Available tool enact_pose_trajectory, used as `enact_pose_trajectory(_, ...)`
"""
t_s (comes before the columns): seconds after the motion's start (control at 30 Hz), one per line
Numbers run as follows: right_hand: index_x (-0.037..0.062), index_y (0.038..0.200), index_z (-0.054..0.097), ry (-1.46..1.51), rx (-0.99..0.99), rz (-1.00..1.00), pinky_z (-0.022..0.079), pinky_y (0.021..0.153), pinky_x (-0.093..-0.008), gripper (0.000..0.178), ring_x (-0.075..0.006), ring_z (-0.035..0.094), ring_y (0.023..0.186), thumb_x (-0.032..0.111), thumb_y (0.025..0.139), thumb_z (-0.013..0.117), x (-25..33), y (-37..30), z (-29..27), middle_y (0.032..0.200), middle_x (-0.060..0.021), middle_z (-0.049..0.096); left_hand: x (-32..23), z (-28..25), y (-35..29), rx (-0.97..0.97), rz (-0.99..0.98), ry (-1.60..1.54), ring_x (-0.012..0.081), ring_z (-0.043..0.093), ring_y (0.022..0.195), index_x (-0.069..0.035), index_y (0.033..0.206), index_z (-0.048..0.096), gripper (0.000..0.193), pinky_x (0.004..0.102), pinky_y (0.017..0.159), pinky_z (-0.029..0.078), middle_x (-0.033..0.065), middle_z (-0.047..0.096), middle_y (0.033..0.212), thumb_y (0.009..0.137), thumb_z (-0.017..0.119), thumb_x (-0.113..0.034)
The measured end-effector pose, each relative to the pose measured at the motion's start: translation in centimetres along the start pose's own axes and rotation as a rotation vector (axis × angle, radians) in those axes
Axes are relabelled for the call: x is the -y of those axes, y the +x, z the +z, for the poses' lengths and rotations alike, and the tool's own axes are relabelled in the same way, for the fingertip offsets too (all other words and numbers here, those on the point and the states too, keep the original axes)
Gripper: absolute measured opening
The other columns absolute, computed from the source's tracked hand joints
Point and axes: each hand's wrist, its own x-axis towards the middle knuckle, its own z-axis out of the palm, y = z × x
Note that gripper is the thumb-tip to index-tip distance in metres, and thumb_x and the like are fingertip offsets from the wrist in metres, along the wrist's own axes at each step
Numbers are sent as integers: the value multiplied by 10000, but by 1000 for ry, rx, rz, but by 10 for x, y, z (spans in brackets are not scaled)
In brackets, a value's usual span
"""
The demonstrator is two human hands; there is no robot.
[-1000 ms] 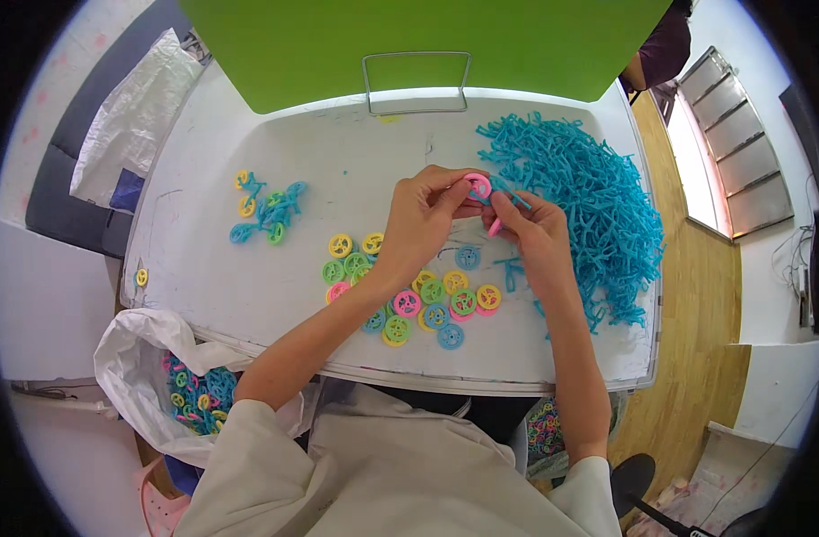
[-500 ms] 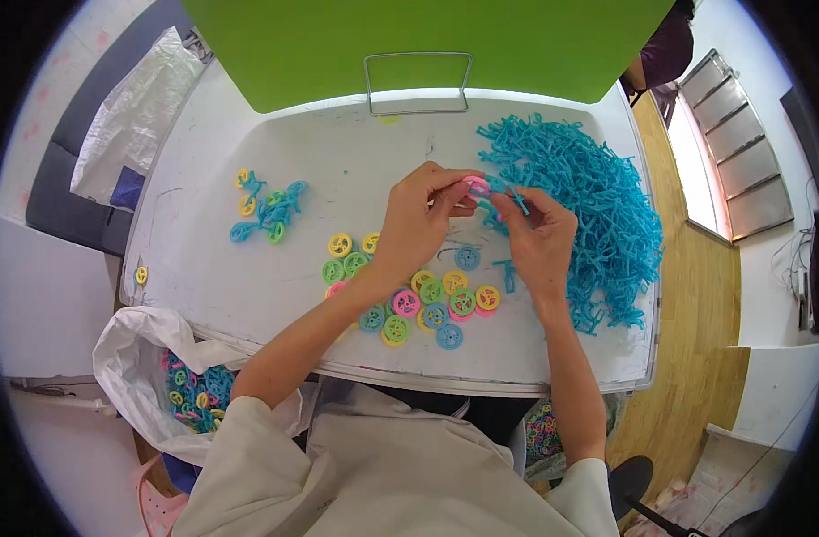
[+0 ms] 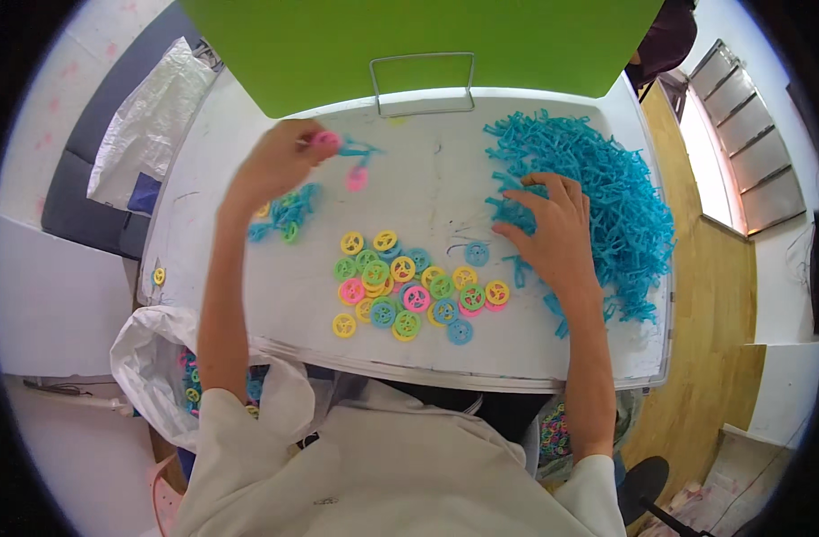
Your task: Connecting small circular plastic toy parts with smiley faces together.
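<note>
Up at the left side of the table, my left hand (image 3: 280, 166) is closed on a small toy bicycle (image 3: 354, 149), a blue plastic frame with two pink wheels, partly smeared by motion. Just below that hand lies a small cluster of put-together toy bicycles (image 3: 289, 213) in blue, yellow and green. My right hand (image 3: 557, 219) reaches to the left edge of a large heap of blue plastic frames (image 3: 611, 201), its thumb and fingers apart. Loose toy wheels (image 3: 417, 298) in pink, yellow, green and blue are spread between my arms.
A white bag (image 3: 150, 358) holding coloured parts stands at the table's left front. Another container of small parts (image 3: 554, 430) sits below the front edge. One yellow wheel (image 3: 160, 276) lies at the far left. A green panel (image 3: 418, 45) with a wire handle (image 3: 423, 112) closes the back.
My left hand has swung left, carrying the toy bicycle away from my right hand. My right hand has let go of it and moved slightly down beside the blue heap.
</note>
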Motion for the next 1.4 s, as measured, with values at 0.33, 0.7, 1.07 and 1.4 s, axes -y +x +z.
enact_pose_trajectory(0.33, 39, 922, 702, 309, -53, 95, 460, 898, -372, 198, -278, 591, 1022, 131, 749, 732, -3, 6, 1, 970, -90, 667, 16, 15, -36, -149, 110, 393, 256, 555, 853, -103, 1058, 649, 282, 348, 779, 444, 129, 570, 905, 787, 702, -158)
enact_pose_trajectory(0.7, -26, 1045, 639, 1140, -42, 511, 467, 685, -196, 210, -106, 626, 789, 121, 898, 606, 9, 15, -6, 836, -31, 627, -38, 76, -14, 225, -30, -306, 95, 578, 731, -42, 913, 636, 184, 231, 630, 447, 21, 632, 815, 819, 700, -186)
enact_pose_trajectory(1.07, 13, 968, 678, 594, -58, 192, 455, 657, -280, 174, -159, 589, 778, 37, 795, 680, 4, 6, 10, 876, -88, 665, -73, 135, -1, 211, -116, -987, 85, 581, 892, -63, 1089, 622, 280, 240, 726, 498, -6, 617, 942, 923, 595, -288)
enact_pose_trajectory(1.4, 40, 927, 703, 435, -202, -26, 488, 709, -311, 250, -226, 604, 808, -65, 700, 686, 7, 5, 16, 852, -98, 660, -77, 144, -11, 150, -138, -1037, 146, 616, 850, 9, 1004, 521, 189, 291, 742, 573, 78, 573, 949, 973, 495, -176)
